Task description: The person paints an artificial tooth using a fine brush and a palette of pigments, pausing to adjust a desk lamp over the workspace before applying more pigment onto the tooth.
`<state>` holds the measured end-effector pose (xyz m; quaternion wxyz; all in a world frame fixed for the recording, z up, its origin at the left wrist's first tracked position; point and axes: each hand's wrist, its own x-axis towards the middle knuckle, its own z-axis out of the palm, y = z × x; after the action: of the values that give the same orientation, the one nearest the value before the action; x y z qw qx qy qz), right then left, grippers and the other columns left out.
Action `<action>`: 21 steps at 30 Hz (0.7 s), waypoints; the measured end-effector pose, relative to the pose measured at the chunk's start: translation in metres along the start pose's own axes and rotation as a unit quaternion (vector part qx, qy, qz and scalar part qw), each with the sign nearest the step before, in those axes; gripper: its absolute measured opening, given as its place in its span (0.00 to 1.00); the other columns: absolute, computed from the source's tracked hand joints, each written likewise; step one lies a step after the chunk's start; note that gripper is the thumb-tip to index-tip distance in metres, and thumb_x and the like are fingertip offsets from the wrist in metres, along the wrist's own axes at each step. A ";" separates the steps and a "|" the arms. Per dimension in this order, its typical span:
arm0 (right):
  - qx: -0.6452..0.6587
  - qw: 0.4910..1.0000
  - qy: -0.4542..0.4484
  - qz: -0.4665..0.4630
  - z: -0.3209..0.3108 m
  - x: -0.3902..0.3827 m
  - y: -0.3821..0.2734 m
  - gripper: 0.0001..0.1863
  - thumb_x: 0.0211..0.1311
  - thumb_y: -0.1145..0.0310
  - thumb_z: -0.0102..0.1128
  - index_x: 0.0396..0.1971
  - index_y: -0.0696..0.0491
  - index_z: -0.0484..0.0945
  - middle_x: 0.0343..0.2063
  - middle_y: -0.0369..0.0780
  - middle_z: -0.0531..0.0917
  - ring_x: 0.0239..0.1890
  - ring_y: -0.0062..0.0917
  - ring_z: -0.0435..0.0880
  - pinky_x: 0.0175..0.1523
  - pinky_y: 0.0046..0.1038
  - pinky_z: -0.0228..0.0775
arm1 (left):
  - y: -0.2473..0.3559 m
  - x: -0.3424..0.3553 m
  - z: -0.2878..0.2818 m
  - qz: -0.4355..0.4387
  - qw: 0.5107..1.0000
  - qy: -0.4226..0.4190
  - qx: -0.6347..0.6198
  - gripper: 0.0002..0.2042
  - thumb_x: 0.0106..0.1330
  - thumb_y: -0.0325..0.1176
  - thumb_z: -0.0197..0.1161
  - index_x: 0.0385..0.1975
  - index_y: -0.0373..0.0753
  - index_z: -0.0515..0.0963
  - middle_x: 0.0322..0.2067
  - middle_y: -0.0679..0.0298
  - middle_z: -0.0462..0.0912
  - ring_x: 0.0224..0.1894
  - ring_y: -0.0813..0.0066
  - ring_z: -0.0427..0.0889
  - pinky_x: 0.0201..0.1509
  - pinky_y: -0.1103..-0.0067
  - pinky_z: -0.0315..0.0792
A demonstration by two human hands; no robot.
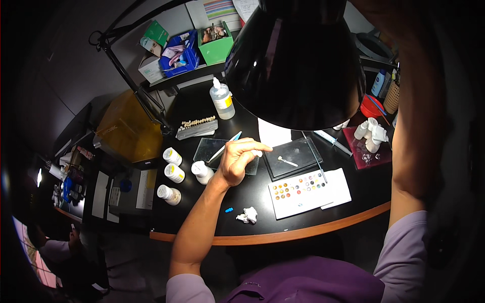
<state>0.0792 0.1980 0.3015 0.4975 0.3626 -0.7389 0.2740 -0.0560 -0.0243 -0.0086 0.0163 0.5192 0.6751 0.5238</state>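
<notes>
My left hand [237, 162] is closed in a pinch over the middle of the black desk. A small white piece [258, 153], maybe tooth-shaped, sits at its fingertips. Just right of the fingers lies a dark flat slab [295, 151] bearing a small pale stick [288, 161] and a thin dark rod-like tool [314, 149]. My right arm [415, 126] is raised along the right side. Its hand [376, 10] is at the top edge beside the black lamp shade [298, 70]; its fingers are too dark and cut off to make out.
Several white bottles [174, 172] stand left of my hand; behind are a tooth shade guide [197, 127] and a dropper bottle [222, 101]. A palette of coloured dots [298, 204], crumpled tissue [247, 215] and blue cap [229, 209] lie nearer. A syringe [333, 143] lies right.
</notes>
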 end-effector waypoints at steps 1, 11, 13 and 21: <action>0.001 1.000 -0.001 -0.001 0.000 0.000 0.001 0.28 0.53 0.49 0.85 0.36 0.55 0.79 0.22 0.37 0.86 0.24 0.26 0.89 0.32 0.26 0.84 | 0.001 0.000 0.000 0.003 1.000 0.002 0.004 0.21 0.55 0.33 0.53 0.41 0.33 0.90 0.31 0.53 0.88 0.29 0.68 0.83 0.36 0.77 0.73; 0.004 0.999 -0.039 0.003 0.018 0.016 -0.002 0.28 0.52 0.49 0.85 0.37 0.55 0.80 0.22 0.37 0.86 0.25 0.27 0.90 0.34 0.27 0.86 | -0.008 -0.007 0.001 -0.001 1.000 0.008 -0.005 0.21 0.57 0.35 0.53 0.42 0.34 0.90 0.28 0.55 0.86 0.23 0.75 0.76 0.31 0.78 0.69; 0.003 0.999 -0.043 0.005 0.017 0.019 0.001 0.28 0.52 0.49 0.85 0.38 0.55 0.80 0.22 0.36 0.86 0.25 0.27 0.90 0.35 0.27 0.86 | -0.003 -0.005 0.003 -0.011 1.000 0.005 -0.007 0.21 0.58 0.35 0.53 0.42 0.34 0.90 0.26 0.57 0.85 0.22 0.75 0.74 0.30 0.78 0.67; 0.035 0.998 -0.048 0.007 0.032 0.009 0.005 0.27 0.54 0.50 0.83 0.40 0.55 0.80 0.24 0.37 0.87 0.27 0.29 0.90 0.37 0.28 0.86 | -0.007 -0.006 0.000 0.018 0.999 0.002 -0.041 0.19 0.60 0.36 0.54 0.41 0.34 0.90 0.22 0.60 0.81 0.21 0.77 0.71 0.27 0.78 0.64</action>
<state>0.0560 0.1745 0.2981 0.4466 0.3876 -0.7544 0.2852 -0.0578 -0.0286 -0.0164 0.0267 0.5296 0.6437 0.5518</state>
